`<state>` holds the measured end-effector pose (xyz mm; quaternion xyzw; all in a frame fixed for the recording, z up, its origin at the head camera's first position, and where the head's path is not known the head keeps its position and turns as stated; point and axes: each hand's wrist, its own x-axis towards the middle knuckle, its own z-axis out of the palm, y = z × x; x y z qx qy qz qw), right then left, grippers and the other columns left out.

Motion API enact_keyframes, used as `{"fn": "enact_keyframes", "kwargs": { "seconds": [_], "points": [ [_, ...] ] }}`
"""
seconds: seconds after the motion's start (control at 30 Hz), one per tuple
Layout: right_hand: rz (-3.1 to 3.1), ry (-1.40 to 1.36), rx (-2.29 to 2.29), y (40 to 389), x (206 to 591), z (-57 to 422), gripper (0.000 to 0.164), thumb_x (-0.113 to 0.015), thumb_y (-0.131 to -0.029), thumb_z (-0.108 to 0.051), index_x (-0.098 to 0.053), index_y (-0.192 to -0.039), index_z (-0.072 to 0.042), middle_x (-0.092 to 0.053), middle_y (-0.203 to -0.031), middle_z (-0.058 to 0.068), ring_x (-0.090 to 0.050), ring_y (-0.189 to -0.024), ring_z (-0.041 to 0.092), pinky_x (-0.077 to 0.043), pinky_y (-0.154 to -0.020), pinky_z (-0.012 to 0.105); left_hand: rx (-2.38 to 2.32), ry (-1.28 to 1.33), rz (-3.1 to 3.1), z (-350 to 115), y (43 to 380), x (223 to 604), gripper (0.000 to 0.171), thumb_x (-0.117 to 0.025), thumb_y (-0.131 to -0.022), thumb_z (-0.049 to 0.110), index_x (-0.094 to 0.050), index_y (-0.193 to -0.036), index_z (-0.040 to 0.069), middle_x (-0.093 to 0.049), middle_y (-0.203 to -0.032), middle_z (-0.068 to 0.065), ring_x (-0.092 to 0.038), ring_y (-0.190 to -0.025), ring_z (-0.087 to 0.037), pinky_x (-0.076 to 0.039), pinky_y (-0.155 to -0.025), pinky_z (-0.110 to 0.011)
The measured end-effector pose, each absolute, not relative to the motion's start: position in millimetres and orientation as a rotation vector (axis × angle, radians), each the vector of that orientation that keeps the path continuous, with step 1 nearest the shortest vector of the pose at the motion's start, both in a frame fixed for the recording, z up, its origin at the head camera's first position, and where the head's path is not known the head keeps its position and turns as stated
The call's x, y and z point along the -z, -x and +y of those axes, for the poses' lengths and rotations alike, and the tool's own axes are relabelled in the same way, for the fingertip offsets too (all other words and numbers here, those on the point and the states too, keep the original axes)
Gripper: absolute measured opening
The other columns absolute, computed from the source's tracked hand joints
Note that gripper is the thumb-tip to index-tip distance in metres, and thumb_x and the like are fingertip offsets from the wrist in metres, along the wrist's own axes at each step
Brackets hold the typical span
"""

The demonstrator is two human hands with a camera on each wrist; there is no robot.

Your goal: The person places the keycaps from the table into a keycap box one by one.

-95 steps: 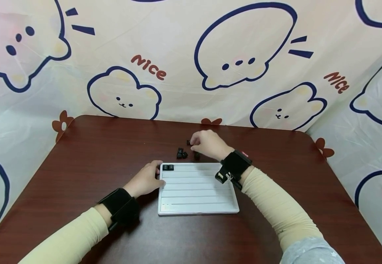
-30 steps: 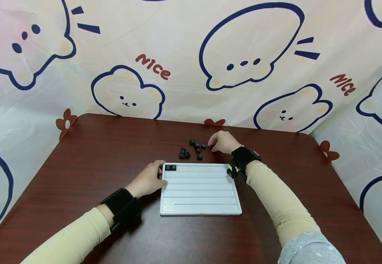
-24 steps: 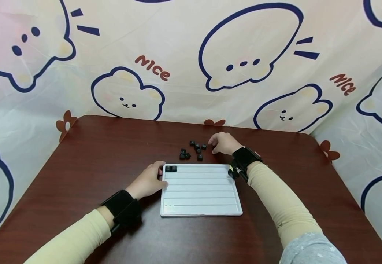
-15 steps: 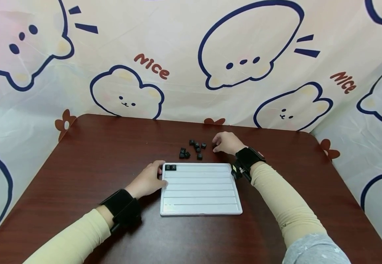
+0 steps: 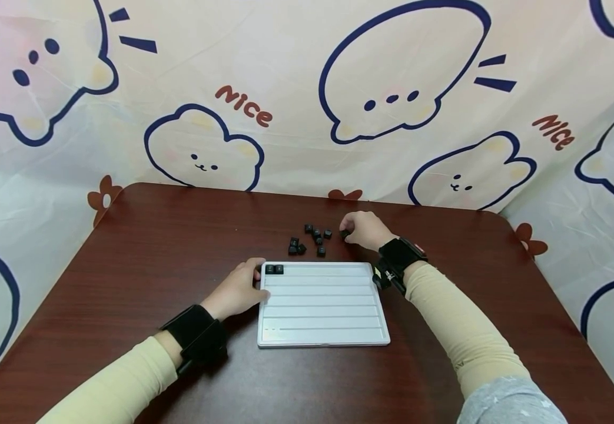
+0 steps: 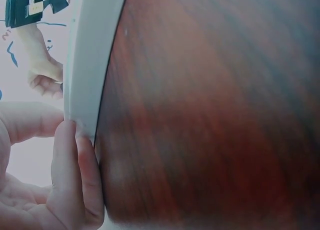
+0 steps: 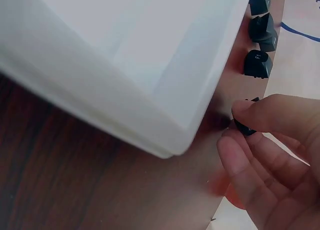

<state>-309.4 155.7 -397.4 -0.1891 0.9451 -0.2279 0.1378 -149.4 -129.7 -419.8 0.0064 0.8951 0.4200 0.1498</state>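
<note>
Perhaps a curtained booth, cartoon-printed fabric walls [image 5: 285,65], brown table [image 5: 328,383]

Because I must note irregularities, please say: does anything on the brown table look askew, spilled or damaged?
Nothing looks spilled or damaged. Only the loose cube-like black keycaps beyond the white rectangular grooved tray look untidy: they lie at differing angles, whereas two others sit side by side in its far-left corner.

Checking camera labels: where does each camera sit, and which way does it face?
Head: on the head, facing forward and down at the table; left hand, right hand, sleeves.
Left wrist: on that wrist, facing along the white tray; left hand close, right hand beyond.
Right wrist: on that wrist, facing past the tray's corner; right hand pinches a keycap.
Wrist views share the tray and right hand.
</note>
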Motion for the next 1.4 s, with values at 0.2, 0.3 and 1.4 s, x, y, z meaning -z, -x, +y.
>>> {"fn": "enact_keyframes", "kwargs": {
  "seconds": [0.2, 0.3, 1.4],
  "points": [
    [2.714, 0.563, 0.672, 307, 396, 156, 0.023, -0.069, -0.094, 0.004, -0.070, -0.117, 0.001, -0.066, -0.123, 0.021, -0.058, -0.121, 0.037, -0.049, -0.098, 0.048, -1.204, -0.017, 2.576, -129, 149, 419, 0.074, -0.075, -0.092, 0.007, -0.037, -0.155, -0.001, -0.052, -0.112, -0.012, -0.045, -0.067, -0.018, -0.041, -0.066, -0.033],
    [2.710, 0.573, 0.671, 305, 395, 156, 0.025, -0.068, -0.095, 0.004, -0.072, -0.120, 0.001, -0.066, -0.125, 0.021, -0.058, -0.121, 0.037, -0.050, -0.098, 0.048, -1.208, -0.017, 2.574, -128, 149, 418, 0.074, -0.075, -0.092, 0.007, -0.037, -0.155, -0.001, -0.051, -0.112, -0.012, -0.044, -0.066, -0.018, -0.040, -0.065, -0.033],
    [2.706, 0.687, 0.744, 282, 391, 156, 0.024, -0.072, -0.091, 0.002, -0.077, -0.114, -0.001, -0.069, -0.116, 0.014, -0.064, -0.100, 0.028, -0.054, -0.086, 0.042, -1.206, -0.019, 2.588, -128, 148, 420, 0.074, -0.076, -0.091, 0.007, -0.038, -0.153, -0.002, -0.052, -0.112, -0.012, -0.047, -0.071, -0.019, -0.042, -0.070, -0.035]
  ]
}}
